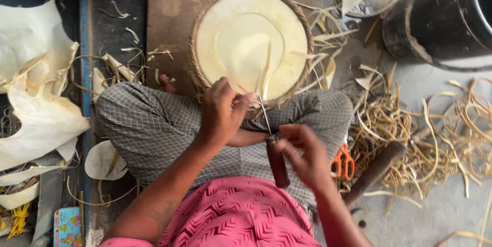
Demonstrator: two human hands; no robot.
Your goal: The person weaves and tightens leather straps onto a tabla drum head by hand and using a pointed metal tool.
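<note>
Left of the round woven tray (251, 42) lie pale leaf sheets (36, 114). The left hand (221, 114) pinches the tray's near rim, fingers closed on it. Just below the tray, the right hand (302, 157) grips a dark-handled awl (275, 157), tip at the rim. Orange scissors (342, 161) lie right of the tray.

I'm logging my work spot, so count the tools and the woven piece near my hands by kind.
Round woven leaf disc: 1
Awl with dark wooden handle: 1
Orange-handled scissors: 1
Brown wooden stick: 1
Total: 4
</note>
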